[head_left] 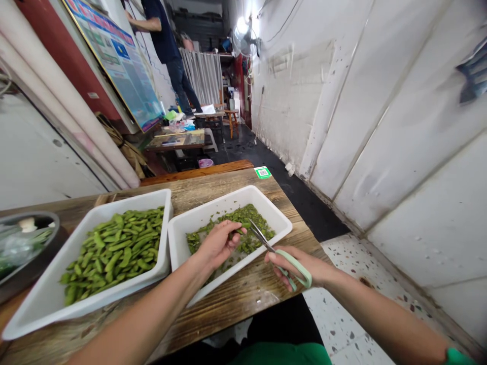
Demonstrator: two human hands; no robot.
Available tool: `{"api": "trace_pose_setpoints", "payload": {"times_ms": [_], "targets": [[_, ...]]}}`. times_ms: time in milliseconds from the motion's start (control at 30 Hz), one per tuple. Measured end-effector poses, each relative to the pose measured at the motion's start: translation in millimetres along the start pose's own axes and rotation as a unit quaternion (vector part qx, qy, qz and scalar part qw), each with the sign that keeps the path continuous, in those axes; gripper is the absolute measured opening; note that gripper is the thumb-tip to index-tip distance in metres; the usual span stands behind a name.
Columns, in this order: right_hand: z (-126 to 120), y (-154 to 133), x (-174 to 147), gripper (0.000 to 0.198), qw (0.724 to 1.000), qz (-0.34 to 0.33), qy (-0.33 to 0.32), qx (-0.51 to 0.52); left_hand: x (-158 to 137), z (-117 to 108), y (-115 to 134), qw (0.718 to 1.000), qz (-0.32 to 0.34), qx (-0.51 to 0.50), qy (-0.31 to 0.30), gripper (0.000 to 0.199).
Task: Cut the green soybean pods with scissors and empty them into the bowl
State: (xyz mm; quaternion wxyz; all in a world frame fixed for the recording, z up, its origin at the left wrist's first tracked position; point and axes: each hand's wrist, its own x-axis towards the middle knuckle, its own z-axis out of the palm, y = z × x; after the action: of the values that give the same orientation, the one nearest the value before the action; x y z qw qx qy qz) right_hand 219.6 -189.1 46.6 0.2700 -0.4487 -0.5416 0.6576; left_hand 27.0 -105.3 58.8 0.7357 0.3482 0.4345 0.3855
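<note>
My left hand [220,243] is closed around a green edamame pod [243,226], its tip sticking out past the fingers. In my right hand [292,266] are scissors with pale green handles [293,267], their blades parted and pointing at the pod. Both hands are over the right white tray [232,290] or its near rim. Small green trimmings [249,215] and bits of pod lie scattered in that tray. To the left, a second white tray [45,309] holds a heap of edamame pods [122,248].
A dark round basin [57,238] with a plastic bag stands at the left on the wooden table [152,324]. A green QR card [262,173] lies at the table's far corner. Behind are a bench [198,171], a cluttered low table [175,140] and a standing person [167,50].
</note>
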Motion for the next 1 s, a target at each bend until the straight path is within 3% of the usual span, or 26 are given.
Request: {"api": "trace_pose_setpoints", "payload": {"times_ms": [400, 500, 600, 667, 700, 767, 800, 833, 867, 900, 1000], "targets": [[13, 0, 6, 0.044, 0.998, 0.026, 0.042, 0.029, -5, 5, -16, 0.997, -0.014, -0.077, 0.015, 0.008], [11, 7, 3, 0.04, 0.998, 0.038, 0.031, 0.045, -10, 1, -6, 0.997, 0.059, -0.032, 0.031, 0.014], [4, 12, -1, 0.04, 0.998, 0.041, 0.0, 0.049, -21, -22, 24, 0.972, 0.199, 0.067, 0.107, 0.019], [-1, 14, -5, 0.041, 0.999, 0.025, -0.017, 0.03, -34, -52, 51, 0.919, 0.281, 0.18, 0.21, 0.015], [-3, 15, -7, 0.042, 1.0, 0.01, -0.022, 0.015, -41, -70, 66, 0.869, 0.321, 0.256, 0.275, 0.012], [-5, 15, -10, 0.043, 1.0, -0.021, -0.018, -0.011, -53, -112, 94, 0.726, 0.374, 0.396, 0.421, 0.016], [-5, 14, -10, 0.044, 0.999, -0.03, -0.013, -0.018, -57, -133, 107, 0.642, 0.379, 0.454, 0.488, 0.021], [-5, 13, -10, 0.044, 0.999, -0.034, -0.009, -0.02, -59, -152, 119, 0.576, 0.361, 0.506, 0.531, 0.024], [-3, 11, -9, 0.044, 0.999, -0.034, -0.007, -0.018, -60, -170, 129, 0.546, 0.316, 0.565, 0.531, 0.028], [-2, 9, -8, 0.044, 0.999, -0.032, -0.007, -0.015, -59, -185, 138, 0.539, 0.249, 0.619, 0.513, 0.031], [4, 5, -2, 0.043, 1.0, -0.022, -0.008, -0.019, -52, -209, 151, 0.574, 0.075, 0.755, 0.307, 0.048]]}}
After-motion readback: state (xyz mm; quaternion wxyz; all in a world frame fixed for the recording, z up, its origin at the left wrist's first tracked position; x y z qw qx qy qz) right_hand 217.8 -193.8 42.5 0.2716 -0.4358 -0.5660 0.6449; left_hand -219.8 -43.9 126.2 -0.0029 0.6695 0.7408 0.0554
